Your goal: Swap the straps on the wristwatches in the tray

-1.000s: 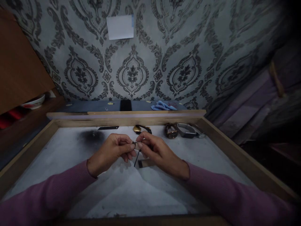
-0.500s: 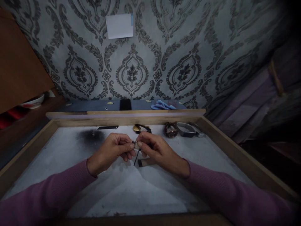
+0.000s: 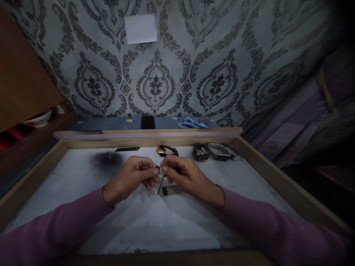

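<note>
Small part (image 3: 159, 168) held mid-frame between the left hand (image 3: 135, 175) and the right hand (image 3: 184, 178).
It is pinched by the thumb and fingers of each hand. Below the right fingers, a rod (image 3: 161, 186) is tilted near a strap (image 3: 172, 190) partly covered by that hand. A gold watch (image 3: 160, 150) is seen just above the hands, and a blade (image 3: 127, 149) is laid left of centre.

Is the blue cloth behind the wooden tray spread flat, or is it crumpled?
Crumpled: the blue cloth lies bunched up, with raised folds and an uneven outline.
</note>
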A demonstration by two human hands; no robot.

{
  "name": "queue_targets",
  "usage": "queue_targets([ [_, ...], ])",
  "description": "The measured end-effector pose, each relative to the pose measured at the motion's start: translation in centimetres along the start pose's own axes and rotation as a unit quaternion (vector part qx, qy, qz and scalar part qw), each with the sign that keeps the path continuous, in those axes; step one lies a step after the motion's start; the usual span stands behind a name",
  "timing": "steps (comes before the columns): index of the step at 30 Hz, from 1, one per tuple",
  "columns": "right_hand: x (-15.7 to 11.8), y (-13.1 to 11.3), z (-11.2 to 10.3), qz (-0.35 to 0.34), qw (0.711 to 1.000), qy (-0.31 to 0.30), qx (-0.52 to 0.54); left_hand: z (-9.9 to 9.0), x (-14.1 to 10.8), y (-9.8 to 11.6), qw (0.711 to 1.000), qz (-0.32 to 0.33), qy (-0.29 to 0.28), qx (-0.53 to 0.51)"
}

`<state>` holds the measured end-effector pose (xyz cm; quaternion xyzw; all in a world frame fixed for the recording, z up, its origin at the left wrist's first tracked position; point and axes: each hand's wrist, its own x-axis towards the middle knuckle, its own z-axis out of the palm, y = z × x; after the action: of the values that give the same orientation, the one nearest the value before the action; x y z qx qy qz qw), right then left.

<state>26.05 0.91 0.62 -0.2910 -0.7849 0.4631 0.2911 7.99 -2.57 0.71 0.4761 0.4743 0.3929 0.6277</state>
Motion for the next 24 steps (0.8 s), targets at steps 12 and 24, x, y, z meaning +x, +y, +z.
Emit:
queue_targets([
  [12, -0.01, -0.22, -0.24, -0.008, 0.999, -0.006, -0.034, 0.03, -0.04, -0.15, 1.000, 0.001, -0.009, -0.003],
  [24, -0.34, -0.92, -0.72, -0.053, 0.985, -0.023, -0.165, 0.08, -0.16, 0.01, 1.000, 0.014, -0.016, 0.006],
])
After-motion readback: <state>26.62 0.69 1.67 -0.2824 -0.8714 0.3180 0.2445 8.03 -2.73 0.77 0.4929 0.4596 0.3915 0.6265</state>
